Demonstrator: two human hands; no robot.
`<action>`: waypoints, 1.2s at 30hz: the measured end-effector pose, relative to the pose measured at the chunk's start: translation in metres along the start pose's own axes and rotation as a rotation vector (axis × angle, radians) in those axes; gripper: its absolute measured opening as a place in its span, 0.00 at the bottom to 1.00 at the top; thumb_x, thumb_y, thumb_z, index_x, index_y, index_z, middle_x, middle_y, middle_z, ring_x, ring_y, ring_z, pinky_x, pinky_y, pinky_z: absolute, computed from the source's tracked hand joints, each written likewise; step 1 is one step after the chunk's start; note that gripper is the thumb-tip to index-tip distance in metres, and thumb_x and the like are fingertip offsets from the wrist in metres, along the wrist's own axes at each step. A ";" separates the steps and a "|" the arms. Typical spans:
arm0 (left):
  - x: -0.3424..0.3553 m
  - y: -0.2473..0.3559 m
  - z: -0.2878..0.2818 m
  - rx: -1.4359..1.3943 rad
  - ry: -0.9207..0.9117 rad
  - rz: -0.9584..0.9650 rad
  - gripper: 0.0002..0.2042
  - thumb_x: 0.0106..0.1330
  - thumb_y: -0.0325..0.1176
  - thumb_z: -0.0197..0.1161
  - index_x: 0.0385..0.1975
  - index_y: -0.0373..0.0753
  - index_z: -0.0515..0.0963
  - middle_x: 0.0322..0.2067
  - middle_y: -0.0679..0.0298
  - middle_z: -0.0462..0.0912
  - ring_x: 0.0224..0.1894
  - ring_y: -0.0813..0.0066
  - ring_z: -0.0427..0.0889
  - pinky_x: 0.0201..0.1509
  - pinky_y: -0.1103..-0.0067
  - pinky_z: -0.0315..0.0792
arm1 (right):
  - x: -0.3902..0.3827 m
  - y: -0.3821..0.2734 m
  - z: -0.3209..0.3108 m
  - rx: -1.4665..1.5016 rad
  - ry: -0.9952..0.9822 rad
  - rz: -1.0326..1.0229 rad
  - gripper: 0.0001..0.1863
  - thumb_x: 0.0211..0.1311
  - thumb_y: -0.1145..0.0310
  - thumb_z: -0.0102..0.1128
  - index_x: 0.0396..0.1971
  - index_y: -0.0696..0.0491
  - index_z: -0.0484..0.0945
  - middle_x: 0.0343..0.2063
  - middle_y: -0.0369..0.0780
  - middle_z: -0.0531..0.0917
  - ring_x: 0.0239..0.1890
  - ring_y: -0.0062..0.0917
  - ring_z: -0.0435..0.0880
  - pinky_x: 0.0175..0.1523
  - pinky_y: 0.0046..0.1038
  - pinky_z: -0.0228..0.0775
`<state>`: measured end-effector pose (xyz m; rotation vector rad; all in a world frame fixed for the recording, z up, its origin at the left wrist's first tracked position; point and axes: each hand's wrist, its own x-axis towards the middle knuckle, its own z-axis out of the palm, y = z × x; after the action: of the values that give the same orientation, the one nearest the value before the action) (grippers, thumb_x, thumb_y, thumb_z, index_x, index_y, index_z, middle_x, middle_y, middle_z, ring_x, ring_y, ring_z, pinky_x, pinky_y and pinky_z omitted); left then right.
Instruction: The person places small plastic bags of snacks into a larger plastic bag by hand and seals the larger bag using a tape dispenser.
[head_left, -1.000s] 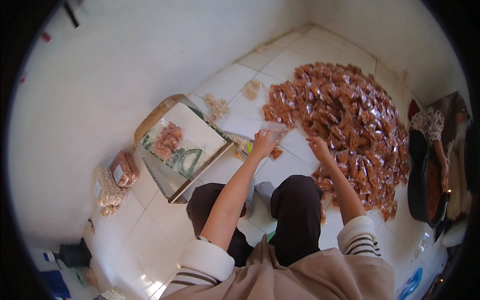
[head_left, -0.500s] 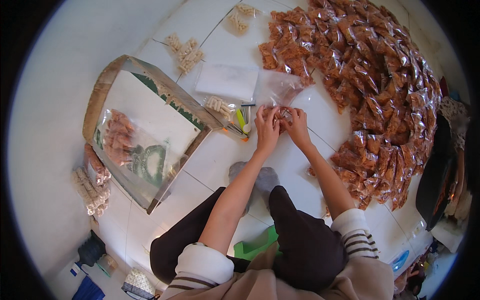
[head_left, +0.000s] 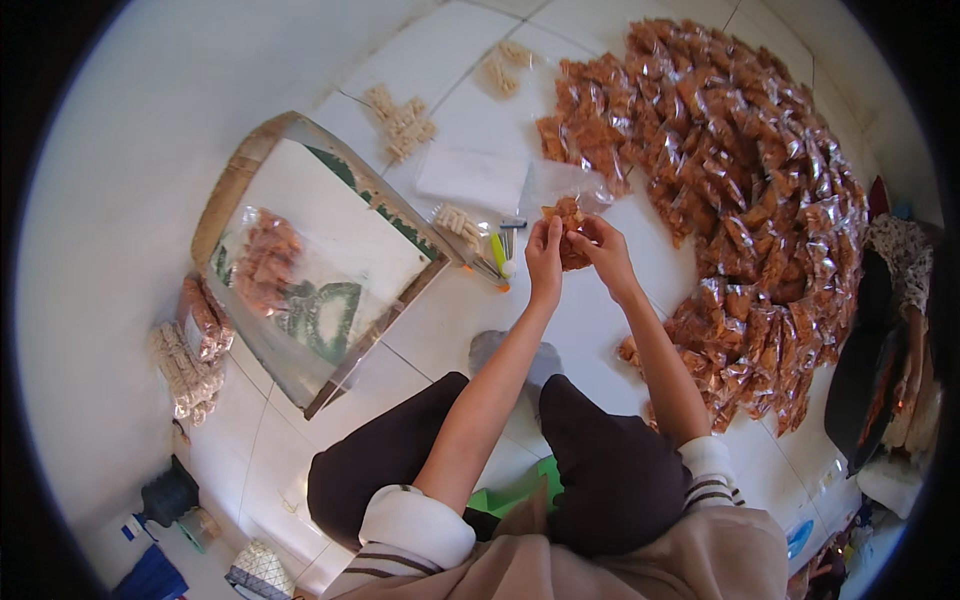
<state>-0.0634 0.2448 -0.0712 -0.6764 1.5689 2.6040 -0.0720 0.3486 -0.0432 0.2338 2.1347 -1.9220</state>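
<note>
Against the white wall (head_left: 140,200): one clear plastic bag of pale, stick-shaped pieces (head_left: 186,365) and one clear plastic bag of reddish-brown contents (head_left: 206,315), leaning together, probably to keep walking space free.

On the white tiled floor (head_left: 420,335): one angular shallow tray with a worn brown rim (head_left: 226,188), set slantwise beside the person's knees, apparently for easy reach. Within it: one flat clear plastic bag of reddish-brown pieces (head_left: 268,258).

Beyond the tray: pale bundles of short sticks (head_left: 402,128), lying loose, perhaps as spare stock.

Nearer the hands: one flat white rectangular stack (head_left: 470,182); one small clear bag of pale sticks (head_left: 458,226); one slim tool with a yellow-green handle (head_left: 498,248). All sit within arm's length, seemingly for quick pick-up.

Centre: one small packet of orange-brown pieces (head_left: 567,210), raised above the floor before the person. Left hand (head_left: 543,262) and right hand (head_left: 607,258) are together, fingers pinching it from both sides, likely to steady it. Behind it: clear, limp plastic film (head_left: 572,183).

Right: one broad heap of glossy clear packets with orange-brown contents (head_left: 740,220), packed closely, presumably to save room.

Far right: one black rounded basin (head_left: 858,340), beside a co-worker's forearm (head_left: 912,365).
</note>
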 end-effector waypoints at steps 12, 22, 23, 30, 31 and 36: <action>-0.093 0.249 0.024 0.444 -0.218 0.807 0.18 0.56 0.38 0.64 0.43 0.37 0.70 0.29 0.64 0.75 0.30 0.81 0.72 0.32 0.85 0.66 | -0.081 -0.227 0.022 -0.080 -0.049 -0.599 0.30 0.54 0.64 0.63 0.54 0.56 0.63 0.46 0.42 0.74 0.48 0.23 0.73 0.47 0.23 0.68; -0.191 0.347 -0.115 0.746 -0.227 0.872 0.25 0.45 0.36 0.73 0.40 0.40 0.65 0.30 0.67 0.74 0.34 0.82 0.73 0.36 0.83 0.68 | -0.142 -0.280 0.131 -0.121 -0.550 -0.670 0.13 0.51 0.73 0.63 0.35 0.60 0.72 0.29 0.39 0.80 0.25 0.18 0.77 0.30 0.22 0.69; -0.197 0.348 -0.126 0.662 -0.234 0.833 0.26 0.45 0.34 0.73 0.41 0.40 0.66 0.31 0.67 0.74 0.34 0.82 0.73 0.36 0.83 0.69 | -0.145 -0.276 0.144 -0.054 -0.554 -0.669 0.12 0.50 0.73 0.63 0.33 0.59 0.72 0.28 0.38 0.79 0.25 0.18 0.77 0.29 0.22 0.69; -0.209 0.345 -0.232 1.006 -0.080 0.749 0.17 0.42 0.28 0.72 0.32 0.39 0.72 0.30 0.66 0.75 0.31 0.81 0.77 0.33 0.83 0.71 | -0.151 -0.227 0.227 -0.143 -0.909 -0.473 0.29 0.47 0.69 0.68 0.49 0.56 0.65 0.28 0.39 0.81 0.29 0.18 0.77 0.32 0.21 0.68; -0.212 0.346 -0.239 1.074 -0.102 0.674 0.17 0.43 0.28 0.72 0.32 0.40 0.72 0.29 0.66 0.75 0.31 0.81 0.77 0.33 0.82 0.71 | -0.153 -0.222 0.234 -0.085 -0.976 -0.389 0.32 0.46 0.69 0.69 0.52 0.56 0.65 0.28 0.39 0.81 0.29 0.18 0.77 0.32 0.20 0.68; -0.186 0.339 -0.243 1.246 -0.021 0.969 0.25 0.43 0.34 0.71 0.42 0.41 0.69 0.39 0.57 0.74 0.48 0.60 0.70 0.50 0.69 0.66 | -0.124 -0.219 0.252 -0.496 -0.778 -0.581 0.25 0.48 0.69 0.66 0.47 0.57 0.73 0.28 0.39 0.82 0.29 0.17 0.79 0.35 0.20 0.71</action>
<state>0.1081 -0.0918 0.1859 0.3041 3.3953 1.1640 0.0037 0.0809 0.1784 -1.1326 2.0992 -1.2667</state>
